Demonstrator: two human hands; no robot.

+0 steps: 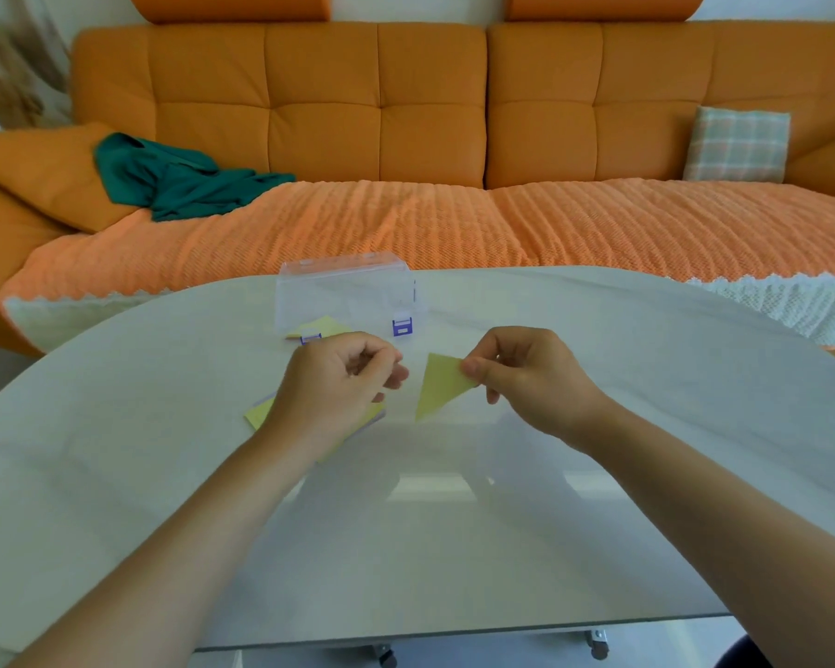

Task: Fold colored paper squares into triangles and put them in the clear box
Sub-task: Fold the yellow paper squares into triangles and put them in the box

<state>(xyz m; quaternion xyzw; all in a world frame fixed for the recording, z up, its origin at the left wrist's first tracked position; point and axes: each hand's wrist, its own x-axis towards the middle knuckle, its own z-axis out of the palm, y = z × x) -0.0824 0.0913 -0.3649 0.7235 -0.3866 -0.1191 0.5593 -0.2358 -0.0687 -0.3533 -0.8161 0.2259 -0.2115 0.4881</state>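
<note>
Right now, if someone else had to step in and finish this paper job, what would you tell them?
Left hand: fingers curled, nothing visible in it, above the stack of paper squares on the table.
Right hand: pinches a folded yellow triangle above the table.
Clear box: open, at the far side, yellow paper already inside.
Done: this triangle is folded.
Left: put it in the box, then fold the remaining squares.

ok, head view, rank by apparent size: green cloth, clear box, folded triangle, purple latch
1. green cloth
2. clear box
3. folded triangle, nearer the camera, so it looks larger than it is
4. purple latch
</note>
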